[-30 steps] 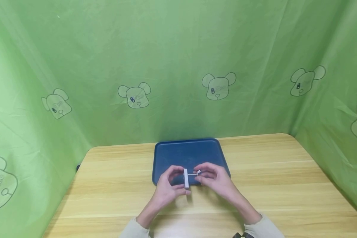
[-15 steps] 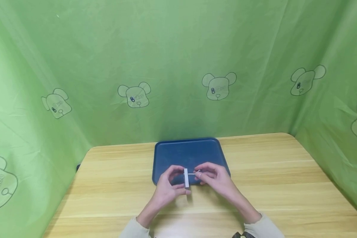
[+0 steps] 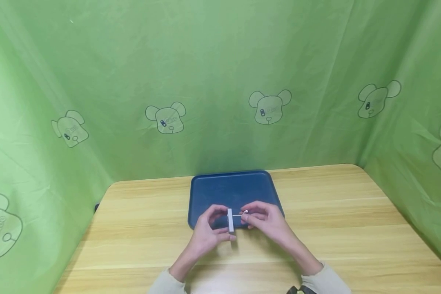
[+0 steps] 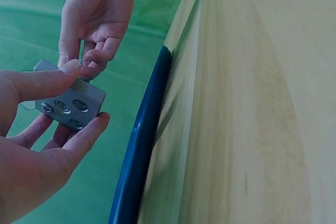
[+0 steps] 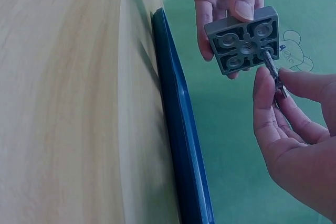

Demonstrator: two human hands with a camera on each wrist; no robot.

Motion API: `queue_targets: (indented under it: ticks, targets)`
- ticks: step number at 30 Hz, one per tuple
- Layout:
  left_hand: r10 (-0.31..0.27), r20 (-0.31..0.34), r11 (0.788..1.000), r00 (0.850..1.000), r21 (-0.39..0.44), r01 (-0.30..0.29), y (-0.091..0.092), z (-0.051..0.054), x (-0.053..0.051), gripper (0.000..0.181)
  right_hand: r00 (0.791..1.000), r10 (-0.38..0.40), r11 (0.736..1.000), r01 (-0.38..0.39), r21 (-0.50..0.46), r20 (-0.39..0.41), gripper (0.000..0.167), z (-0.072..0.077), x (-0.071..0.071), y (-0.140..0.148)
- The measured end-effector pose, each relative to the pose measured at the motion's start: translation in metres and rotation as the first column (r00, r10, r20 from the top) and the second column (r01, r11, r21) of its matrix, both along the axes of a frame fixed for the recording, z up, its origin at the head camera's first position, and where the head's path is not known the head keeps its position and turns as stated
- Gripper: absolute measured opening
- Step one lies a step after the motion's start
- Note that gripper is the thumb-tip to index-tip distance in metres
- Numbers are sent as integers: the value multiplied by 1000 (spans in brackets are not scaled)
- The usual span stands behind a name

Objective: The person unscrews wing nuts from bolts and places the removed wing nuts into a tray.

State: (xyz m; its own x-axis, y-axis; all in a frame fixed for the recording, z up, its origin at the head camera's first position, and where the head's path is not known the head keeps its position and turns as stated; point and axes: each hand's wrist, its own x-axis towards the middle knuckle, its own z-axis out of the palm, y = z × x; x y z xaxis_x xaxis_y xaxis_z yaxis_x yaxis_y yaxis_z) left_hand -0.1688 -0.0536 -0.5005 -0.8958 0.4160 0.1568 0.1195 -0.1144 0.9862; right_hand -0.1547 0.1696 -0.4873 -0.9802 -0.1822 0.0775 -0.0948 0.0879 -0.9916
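Observation:
A square grey metal block [image 3: 230, 221] stands on edge in the air over the tray's near side. My left hand [image 3: 205, 234] grips it by its edges, between the thumb and the fingers. Several round holes show in the block's face [image 4: 65, 105] in the left wrist view; its other face [image 5: 244, 40] has ribs and round bosses. A threaded screw [image 5: 271, 65] sticks out of a corner hole on the ribbed side, towards my right hand [image 3: 270, 220]. Thumb and fingers of that hand pinch the screw's outer end, partly hiding its head. How deep the screw sits is hidden.
A blue tray [image 3: 235, 185] lies under and beyond the hands on the wood-grain table [image 3: 139, 228]. Green cloth [image 3: 213, 73] with printed bear heads hangs around the back and both sides. A dark object [image 3: 96, 207] shows at the table's left edge.
The right thumb and fingers have shifted about the screw's head, covering it half a second ago and showing part of it now. The left hand and block have stayed in place.

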Motion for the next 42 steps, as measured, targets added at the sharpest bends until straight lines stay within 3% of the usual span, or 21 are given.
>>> queue_targets:
  ticks: [15, 32, 42]
  targets:
    - [2, -3, 1000, 1000, -19, -2, -1, 0, 0, 71, 998, -26, 999, 29, 46, -51, 21, 1, 0, 0]
    - [1, -10, 1000, 1000, -18, -2, -1, 1, 1, 71, 997, -29, 995, 35, 90, -74, 17, 3, 0, 1]
    - [4, 0, 1000, 1000, -1, -4, -1, 2, 1, 72, 998, -13, 999, 16, 52, -56, 23, 2, 0, 1]
